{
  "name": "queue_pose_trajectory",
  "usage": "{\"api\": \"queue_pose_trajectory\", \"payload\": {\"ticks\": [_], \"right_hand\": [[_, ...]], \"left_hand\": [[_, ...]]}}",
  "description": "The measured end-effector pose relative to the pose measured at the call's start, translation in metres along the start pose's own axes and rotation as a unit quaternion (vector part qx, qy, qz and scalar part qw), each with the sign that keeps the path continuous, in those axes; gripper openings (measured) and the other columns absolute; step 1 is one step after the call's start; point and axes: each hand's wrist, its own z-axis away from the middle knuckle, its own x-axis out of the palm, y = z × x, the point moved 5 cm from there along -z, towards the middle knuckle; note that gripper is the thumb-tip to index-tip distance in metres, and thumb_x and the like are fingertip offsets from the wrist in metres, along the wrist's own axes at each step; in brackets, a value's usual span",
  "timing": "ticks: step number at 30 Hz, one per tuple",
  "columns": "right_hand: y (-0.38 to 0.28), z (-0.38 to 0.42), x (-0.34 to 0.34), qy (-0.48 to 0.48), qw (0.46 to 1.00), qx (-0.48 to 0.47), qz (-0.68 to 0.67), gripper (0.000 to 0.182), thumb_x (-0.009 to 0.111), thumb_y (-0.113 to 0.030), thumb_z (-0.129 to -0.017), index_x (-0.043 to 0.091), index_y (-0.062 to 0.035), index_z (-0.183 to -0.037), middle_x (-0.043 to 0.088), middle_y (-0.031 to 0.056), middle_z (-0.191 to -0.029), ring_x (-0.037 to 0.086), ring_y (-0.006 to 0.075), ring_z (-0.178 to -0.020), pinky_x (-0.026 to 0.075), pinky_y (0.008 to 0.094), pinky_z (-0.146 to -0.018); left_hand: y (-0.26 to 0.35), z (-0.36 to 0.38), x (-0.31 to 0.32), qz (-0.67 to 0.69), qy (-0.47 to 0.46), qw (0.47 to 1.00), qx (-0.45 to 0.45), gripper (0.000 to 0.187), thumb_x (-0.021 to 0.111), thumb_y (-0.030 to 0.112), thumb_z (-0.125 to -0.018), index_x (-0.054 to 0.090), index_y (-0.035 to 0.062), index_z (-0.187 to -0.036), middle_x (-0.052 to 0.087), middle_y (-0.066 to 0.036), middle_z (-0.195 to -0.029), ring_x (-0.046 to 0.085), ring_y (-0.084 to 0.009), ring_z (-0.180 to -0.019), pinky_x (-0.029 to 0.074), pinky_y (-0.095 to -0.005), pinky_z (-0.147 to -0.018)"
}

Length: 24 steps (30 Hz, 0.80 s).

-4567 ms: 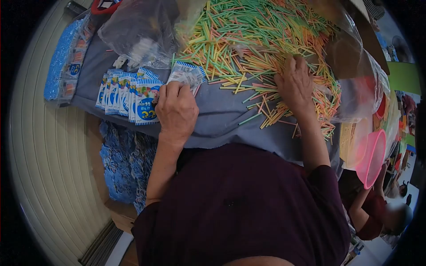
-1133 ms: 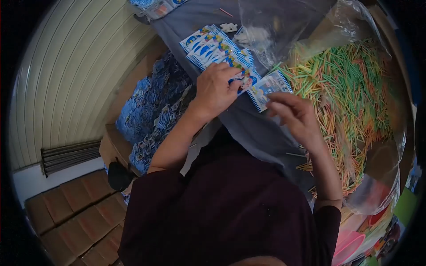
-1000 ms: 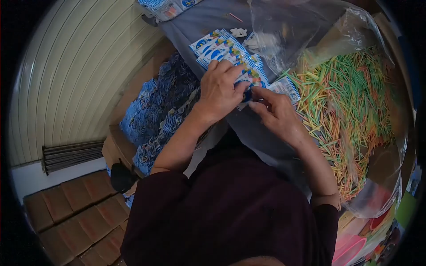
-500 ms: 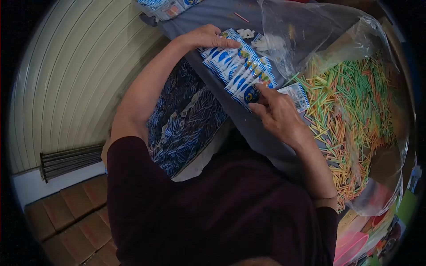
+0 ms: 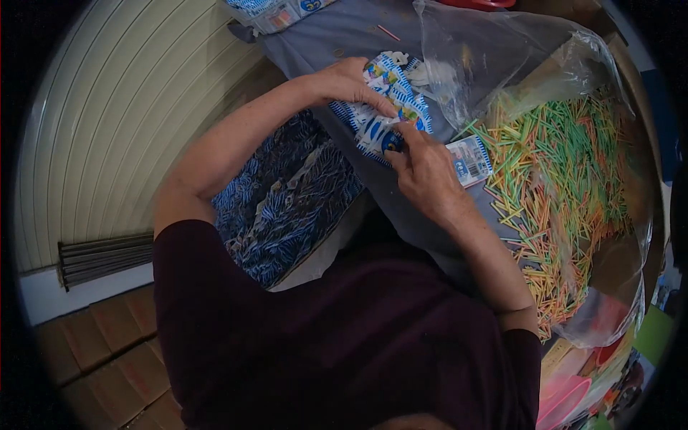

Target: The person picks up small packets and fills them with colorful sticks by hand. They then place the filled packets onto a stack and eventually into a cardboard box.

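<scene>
Over the grey cloth (image 5: 390, 204), my left hand (image 5: 358, 84) is closed on a bunched strip of blue-and-white printed packets (image 5: 378, 132), its thumb lying across them. My right hand (image 5: 424, 166) pinches the strip's right side, fingertips close to the left thumb. The strip is folded and part of it is hidden under my left hand. A separate packet (image 5: 469, 161) with a barcode lies just right of my right hand, beside the heap of coloured sticks (image 5: 566, 165). Crumpled white pieces (image 5: 433, 73) rest behind the strip.
Clear plastic sheeting (image 5: 494, 43) lies around the stick heap. More packets (image 5: 276, 14) sit at the top left of the cloth, and a single stick (image 5: 388, 32) lies near the top. Dark blue patterned material (image 5: 287, 208) is below my left arm; brown boxes (image 5: 107, 330) are at lower left.
My hands have come closer together, and the strip, spread flat before, is now bunched and folded between them. My left hand has moved right and down; my right hand has shifted slightly left.
</scene>
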Motion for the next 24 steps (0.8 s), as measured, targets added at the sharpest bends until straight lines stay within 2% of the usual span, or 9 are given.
{"api": "queue_pose_trajectory", "payload": {"ticks": [7, 10, 12, 13, 16, 18, 19, 21, 24], "right_hand": [[0.015, -0.006, 0.005, 0.014, 0.996, 0.037, -0.078, 0.034, 0.069, -0.006, -0.084, 0.052, 0.0007, -0.113, 0.065, 0.0215, -0.085, 0.068, 0.0321, -0.080, 0.052, 0.0419, -0.070], [0.026, -0.007, 0.011, 0.011, 0.985, 0.102, -0.141, 0.040, 0.074, -0.006, -0.077, 0.049, -0.0003, -0.108, 0.063, 0.0225, -0.090, 0.066, 0.0374, -0.080, 0.050, 0.0471, -0.068], [0.023, -0.008, 0.014, 0.024, 0.984, 0.097, -0.148, 0.070, 0.078, 0.002, -0.074, 0.039, -0.0020, -0.131, 0.065, 0.0163, -0.097, 0.068, 0.0223, -0.082, 0.056, 0.0357, -0.072], [0.022, -0.009, 0.015, 0.025, 0.984, 0.097, -0.147, 0.070, 0.078, 0.002, -0.074, 0.039, -0.0020, -0.131, 0.065, 0.0163, -0.097, 0.068, 0.0223, -0.082, 0.056, 0.0357, -0.072], [0.024, -0.012, 0.013, 0.069, 0.969, 0.108, -0.212, 0.101, 0.081, 0.007, -0.065, 0.023, -0.0031, -0.147, 0.064, 0.0162, -0.105, 0.067, 0.0209, -0.087, 0.058, 0.0349, -0.076], [0.031, -0.014, 0.013, 0.047, 0.955, 0.162, -0.245, 0.128, 0.089, -0.003, -0.054, 0.010, -0.0056, -0.155, 0.061, 0.0142, -0.104, 0.066, 0.0241, -0.087, 0.055, 0.0366, -0.076], [0.035, -0.018, 0.012, 0.046, 0.956, 0.162, -0.241, 0.128, 0.089, -0.003, -0.054, 0.010, -0.0056, -0.155, 0.061, 0.0142, -0.104, 0.066, 0.0241, -0.087, 0.055, 0.0366, -0.076], [0.038, -0.027, 0.017, -0.038, 0.960, 0.143, -0.239, 0.130, 0.089, -0.001, -0.048, 0.014, -0.0043, -0.155, 0.052, 0.0204, -0.130, 0.066, 0.0256, -0.091, 0.054, 0.0357, -0.082], [0.032, -0.040, 0.015, -0.100, 0.962, 0.122, -0.223, 0.129, 0.087, 0.002, -0.045, 0.019, -0.0043, -0.154, 0.046, 0.0202, -0.140, 0.065, 0.0259, -0.096, 0.052, 0.0357, -0.087]], "left_hand": [[-0.021, 0.020, 0.011, 0.223, -0.005, 0.974, 0.045, 0.062, 0.089, 0.007, -0.065, 0.056, -0.0014, -0.117, 0.070, -0.011, -0.104, 0.069, -0.0175, -0.093, 0.056, -0.0318, -0.085], [-0.031, 0.041, 0.011, 0.235, 0.112, 0.955, 0.141, 0.063, 0.087, 0.003, -0.066, 0.054, -0.0006, -0.120, 0.067, -0.010, -0.111, 0.067, -0.0170, -0.101, 0.054, -0.0317, -0.089], [-0.039, 0.055, 0.017, 0.241, 0.145, 0.943, 0.177, 0.063, 0.088, 0.003, -0.067, 0.054, -0.0007, -0.120, 0.068, -0.010, -0.111, 0.066, -0.0167, -0.101, 0.054, -0.0320, -0.089], [-0.040, 0.063, 0.018, 0.246, 0.178, 0.928, 0.214, 0.063, 0.088, 0.004, -0.068, 0.053, -0.0007, -0.120, 0.068, -0.010, -0.111, 0.066, -0.0164, -0.101, 0.054, -0.0324, -0.089], [-0.052, 0.075, 0.029, 0.246, 0.232, 0.900, 0.277, 0.062, 0.087, 0.005, -0.070, 0.053, -0.0005, -0.122, 0.068, -0.010, -0.109, 0.066, -0.0160, -0.101, 0.054, -0.0327, -0.089], [-0.058, 0.084, 0.034, 0.272, 0.254, 0.876, 0.307, 0.062, 0.086, 0.003, -0.071, 0.052, -0.0011, -0.122, 0.069, -0.011, -0.110, 0.067, -0.0172, -0.101, 0.055, -0.0337, -0.088], [-0.061, 0.086, 0.038, 0.275, 0.255, 0.874, 0.308, 0.062, 0.086, 0.003, -0.071, 0.052, -0.0011, -0.122, 0.069, -0.011, -0.110, 0.067, -0.0172, -0.101, 0.055, -0.0337, -0.088], [-0.067, 0.091, 0.042, 0.298, 0.275, 0.851, 0.334, 0.060, 0.085, 0.001, -0.071, 0.051, -0.0020, -0.121, 0.069, -0.012, -0.110, 0.068, -0.0192, -0.101, 0.056, -0.0348, -0.087], [-0.066, 0.098, 0.048, 0.339, 0.282, 0.827, 0.349, 0.060, 0.085, 0.000, -0.071, 0.050, -0.0037, -0.120, 0.069, -0.013, -0.109, 0.069, -0.0211, -0.099, 0.057, -0.0355, -0.087]]}}
